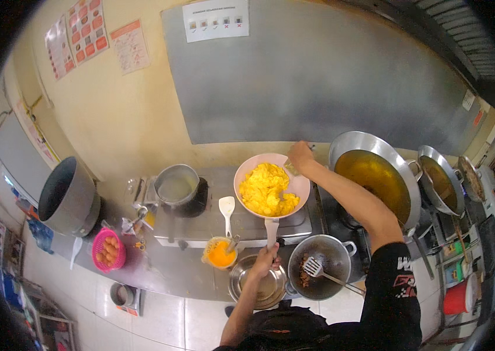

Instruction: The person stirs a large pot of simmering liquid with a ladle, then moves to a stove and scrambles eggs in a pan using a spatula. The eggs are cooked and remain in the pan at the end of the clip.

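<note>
My left hand (265, 263) grips the pale handle (271, 232) of a pink frying pan (242, 172). The pan stands on the stove and holds soft, lumpy scrambled eggs (265, 188). Over the pan's right rim, my right hand (302, 157) is closed around a small translucent object (290, 167), mostly hidden by the fingers. A white spatula (227, 208) lies just left of the pan, its handle end by a jug of beaten egg (220, 254) with a utensil in it. Beneath my left forearm is a shallow metal pan (240, 281).
On the right are a dark wok (335, 250) with a slotted turner (314, 266) and a large wok of oil (370, 180). A saucepan (177, 184), a pink basket (98, 252) of eggs and a tall pot (72, 202) stand left. The wall (124, 114) rises behind.
</note>
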A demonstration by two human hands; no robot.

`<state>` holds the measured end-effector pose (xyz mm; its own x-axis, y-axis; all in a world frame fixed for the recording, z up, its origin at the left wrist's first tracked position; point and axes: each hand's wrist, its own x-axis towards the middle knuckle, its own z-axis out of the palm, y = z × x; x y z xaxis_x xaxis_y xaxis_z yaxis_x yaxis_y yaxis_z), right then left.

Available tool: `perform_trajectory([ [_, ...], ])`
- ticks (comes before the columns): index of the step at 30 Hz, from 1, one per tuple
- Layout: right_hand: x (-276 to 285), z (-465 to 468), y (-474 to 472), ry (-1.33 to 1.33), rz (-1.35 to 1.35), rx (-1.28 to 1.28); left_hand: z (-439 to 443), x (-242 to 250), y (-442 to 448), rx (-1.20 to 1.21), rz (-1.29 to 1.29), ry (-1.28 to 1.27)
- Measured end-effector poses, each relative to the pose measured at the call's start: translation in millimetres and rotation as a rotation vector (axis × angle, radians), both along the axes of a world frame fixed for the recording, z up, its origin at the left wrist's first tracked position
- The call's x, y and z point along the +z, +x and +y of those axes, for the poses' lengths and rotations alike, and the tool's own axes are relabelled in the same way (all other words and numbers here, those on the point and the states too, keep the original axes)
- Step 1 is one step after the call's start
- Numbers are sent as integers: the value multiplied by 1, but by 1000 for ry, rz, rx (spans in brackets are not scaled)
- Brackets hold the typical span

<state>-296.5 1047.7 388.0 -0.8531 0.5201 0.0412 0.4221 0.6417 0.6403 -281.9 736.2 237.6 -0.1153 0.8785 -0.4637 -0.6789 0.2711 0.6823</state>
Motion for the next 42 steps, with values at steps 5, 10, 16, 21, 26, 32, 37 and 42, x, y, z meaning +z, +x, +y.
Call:
perform_trajectory([
  [5,-9,35,8,-259,-311,77,-2,4,1,-12,95,-88],
  [10,17,2,41,-829,-401,-311,3,1,7,-2,67,-41],
  [16,-54,-80,46,-985,67,42,8,-6,15,-4,2,-24],
  [21,-101,-82,28,-1120,429,40,5,-14,12,-5,21,11],
  [26,-95,-32,33,-1565,664,-513,-3,-17,-2,-9,74,19],
  [32,-64,-59,80,-1163,286,-389,-9,-23,-4,-42,27,83],
  [37,10,-92,84,-507,221,-243,-10,-21,0,-54,-23,64],
  [42,26,-82,67,-136,184,-253,-12,-22,0,-53,-14,40],
])
